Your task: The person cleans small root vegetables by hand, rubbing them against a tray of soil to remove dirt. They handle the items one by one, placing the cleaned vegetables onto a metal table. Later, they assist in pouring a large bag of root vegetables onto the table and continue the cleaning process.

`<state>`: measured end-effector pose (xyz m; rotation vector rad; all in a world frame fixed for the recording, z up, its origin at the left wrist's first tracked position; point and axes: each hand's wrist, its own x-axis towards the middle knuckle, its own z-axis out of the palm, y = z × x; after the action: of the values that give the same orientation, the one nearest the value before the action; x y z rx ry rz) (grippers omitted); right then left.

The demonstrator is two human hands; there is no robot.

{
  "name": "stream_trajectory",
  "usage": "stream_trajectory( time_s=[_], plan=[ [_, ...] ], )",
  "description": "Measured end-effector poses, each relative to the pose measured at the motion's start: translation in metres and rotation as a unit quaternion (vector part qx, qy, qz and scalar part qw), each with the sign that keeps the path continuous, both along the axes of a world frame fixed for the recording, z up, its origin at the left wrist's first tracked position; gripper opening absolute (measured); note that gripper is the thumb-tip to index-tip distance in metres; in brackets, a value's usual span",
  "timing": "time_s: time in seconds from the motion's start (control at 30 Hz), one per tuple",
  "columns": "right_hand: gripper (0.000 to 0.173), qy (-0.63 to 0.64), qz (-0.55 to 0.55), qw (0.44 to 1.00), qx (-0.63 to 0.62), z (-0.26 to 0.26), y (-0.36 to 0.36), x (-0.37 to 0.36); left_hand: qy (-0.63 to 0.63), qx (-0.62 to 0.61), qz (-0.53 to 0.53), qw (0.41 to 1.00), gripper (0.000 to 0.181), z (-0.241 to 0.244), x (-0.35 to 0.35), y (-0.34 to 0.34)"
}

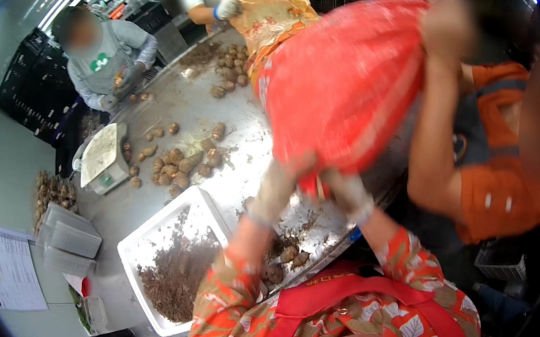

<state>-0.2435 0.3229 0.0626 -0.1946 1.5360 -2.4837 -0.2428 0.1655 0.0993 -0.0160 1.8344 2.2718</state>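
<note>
A large red woven sack [345, 77] hangs tilted over the metal table. My left hand [278, 184] and my right hand [347, 192], both in pale gloves and blurred, grip its lower gathered end. A co-worker in orange holds the sack's upper right side with a blurred hand [448, 29]. Brown taro-like tubers [175, 167] lie in a loose group left of the sack. More tubers [232, 64] are heaped behind it, beside a yellowish printed bag [272, 19] that another co-worker's gloved hand touches. Several tubers [290, 255] lie in dirt near my forearms.
A white foam tray [128, 250] holding dark soil stands on the metal table [114, 216]. Behind it are a whitish weighing scale [106, 155] and clear plastic containers [69, 238]. A co-worker in a grey apron stands at the far left edge. Black crates [34, 87] stand behind.
</note>
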Motion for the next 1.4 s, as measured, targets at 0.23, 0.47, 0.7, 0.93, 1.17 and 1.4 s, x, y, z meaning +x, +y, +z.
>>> stream_trajectory(
  time_s=[0.23, 0.47, 0.7, 0.93, 1.17, 1.4],
  plan=[
    [0.021, -0.082, -0.002, 0.985, -0.153, 0.035, 0.052, 0.034, 0.100, -0.113, 0.100, 0.984, 0.035, -0.005, 0.002, 0.069],
    [0.016, 0.031, 0.241, 0.956, 0.165, -0.039, 0.144, 0.124, 0.349, -0.474, -0.068, 0.806, 0.031, -0.164, 0.142, 0.044],
    [0.024, -0.049, -0.025, 0.993, 0.106, -0.007, 0.177, 0.100, -0.118, -0.345, -0.097, 0.926, 0.063, -0.114, 0.131, 0.077],
    [0.045, 0.026, -0.233, 0.892, 0.387, -0.028, 0.217, 0.064, -0.170, -0.206, -0.043, 0.963, 0.041, -0.139, 0.146, 0.079],
    [0.046, 0.154, -0.279, 0.897, 0.305, -0.028, 0.266, 0.019, -0.319, 0.076, -0.127, 0.936, 0.035, -0.130, 0.157, 0.090],
    [0.055, 0.197, -0.332, 0.912, 0.141, 0.024, 0.262, -0.019, -0.382, 0.153, 0.046, 0.910, 0.030, -0.136, 0.166, 0.141]
  ],
)
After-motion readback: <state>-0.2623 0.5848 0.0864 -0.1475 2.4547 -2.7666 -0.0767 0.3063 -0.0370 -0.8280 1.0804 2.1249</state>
